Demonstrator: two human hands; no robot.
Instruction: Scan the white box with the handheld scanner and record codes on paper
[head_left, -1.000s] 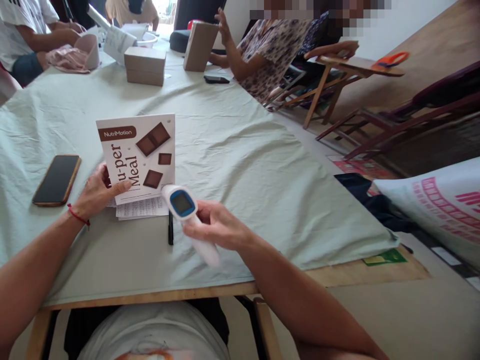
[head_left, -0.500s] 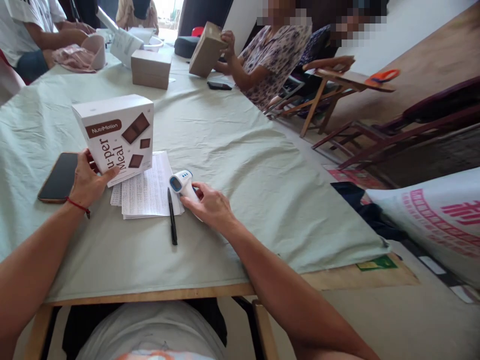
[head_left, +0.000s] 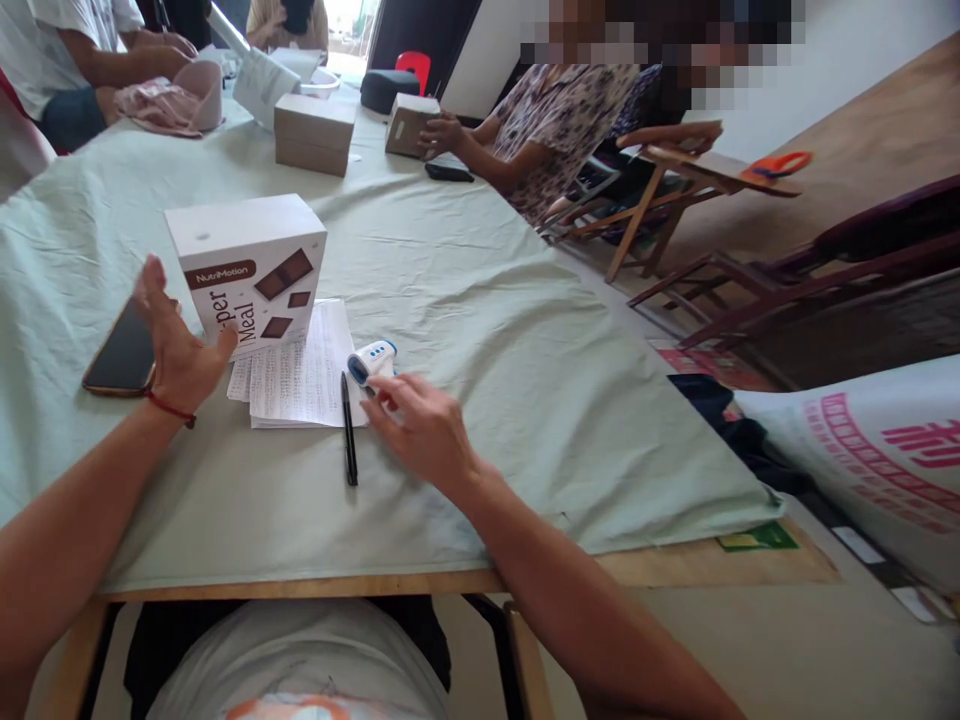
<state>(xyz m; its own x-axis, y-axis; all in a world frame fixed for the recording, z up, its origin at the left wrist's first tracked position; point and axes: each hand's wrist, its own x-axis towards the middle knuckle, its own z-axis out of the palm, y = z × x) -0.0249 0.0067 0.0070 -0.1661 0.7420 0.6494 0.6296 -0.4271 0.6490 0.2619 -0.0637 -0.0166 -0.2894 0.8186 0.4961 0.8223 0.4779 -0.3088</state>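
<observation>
White printed box [head_left: 259,255] stands upright; white-and-blue thermometer [head_left: 375,362] lies to its right.

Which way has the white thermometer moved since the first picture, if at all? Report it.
Yes: forward. Against the black pen, the white thermometer has advanced to beside the pen's far end.

The handle of the infrared thermometer [head_left: 375,361] is mostly hidden by the blurred fingers [head_left: 403,391] of the right hand [head_left: 431,435]; whether it is gripped cannot be told. Lettering on the NutriMotion box [head_left: 247,228] is partly covered by the left thumb [head_left: 226,342], and part of the smartphone [head_left: 120,358] by the left hand [head_left: 184,362]. The printed sheets [head_left: 328,350] are partly covered by the box, their characters too small to be read. The white sack [head_left: 870,440] is cut off by the right edge.
</observation>
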